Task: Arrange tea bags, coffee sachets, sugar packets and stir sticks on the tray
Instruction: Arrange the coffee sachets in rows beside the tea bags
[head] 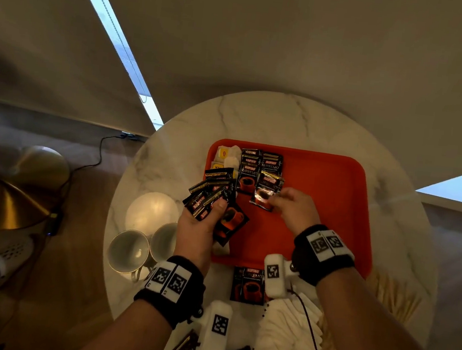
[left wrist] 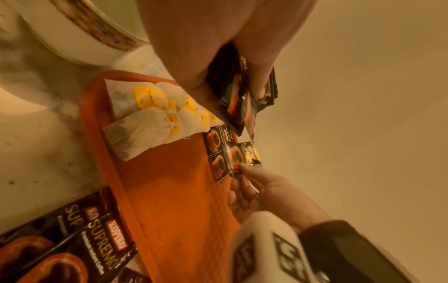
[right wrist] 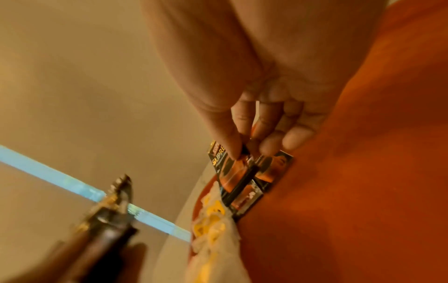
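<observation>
Fingers pinch glossy black-orange coffee sachet; over red tray

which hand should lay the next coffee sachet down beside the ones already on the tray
Right. The right hand already pinches one sachet just over the row of laid sachets on the tray. The left hand grips the fanned stack of sachets, so it is likely best kept as the supply.

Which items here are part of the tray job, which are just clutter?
Job:
orange tray
tea bags
coffee sachets laid on the tray
sachet fan in left hand
sachet pinched by right hand
spare sachets
white packets

Clutter:
two cups
cable
</observation>
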Demonstrator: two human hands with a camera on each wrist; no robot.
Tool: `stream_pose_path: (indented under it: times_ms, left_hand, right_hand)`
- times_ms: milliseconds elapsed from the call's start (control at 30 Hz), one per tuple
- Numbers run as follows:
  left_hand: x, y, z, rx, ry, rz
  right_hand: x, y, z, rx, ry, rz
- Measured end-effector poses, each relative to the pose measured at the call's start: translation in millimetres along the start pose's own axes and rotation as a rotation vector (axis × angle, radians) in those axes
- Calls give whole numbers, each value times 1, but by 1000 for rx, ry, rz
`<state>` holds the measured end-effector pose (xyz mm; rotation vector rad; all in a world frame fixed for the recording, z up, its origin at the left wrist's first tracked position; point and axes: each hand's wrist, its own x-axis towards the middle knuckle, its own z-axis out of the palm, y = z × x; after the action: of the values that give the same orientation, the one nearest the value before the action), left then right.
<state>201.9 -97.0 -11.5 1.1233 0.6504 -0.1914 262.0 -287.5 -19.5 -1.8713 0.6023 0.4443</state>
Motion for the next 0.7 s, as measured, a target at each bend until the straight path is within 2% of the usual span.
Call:
stream_pose_path:
  times_ms: [67, 200, 367, 567, 633, 700]
  left_hand:
    - [0, 1, -1, 5, 4, 8]
    - [2, -1, -8, 37, 10, 7]
    - [3, -2, -13, 73, 24, -4]
    - [2, 1, -10, 64, -5, -16]
    - [2, 3, -6, 52, -20, -11]
    - [3, 3, -2, 34, -26, -9]
  right_hand:
    - [14, 2, 10, -104, -26, 35]
    - [36, 2, 28, -218, -19, -4]
    - [48, 0, 40, -377, 65, -57]
    - [49, 4, 32, -259, 134, -41]
    - [36, 2, 26, -212, 140, -92]
    - [16, -4, 23, -101, 78, -168]
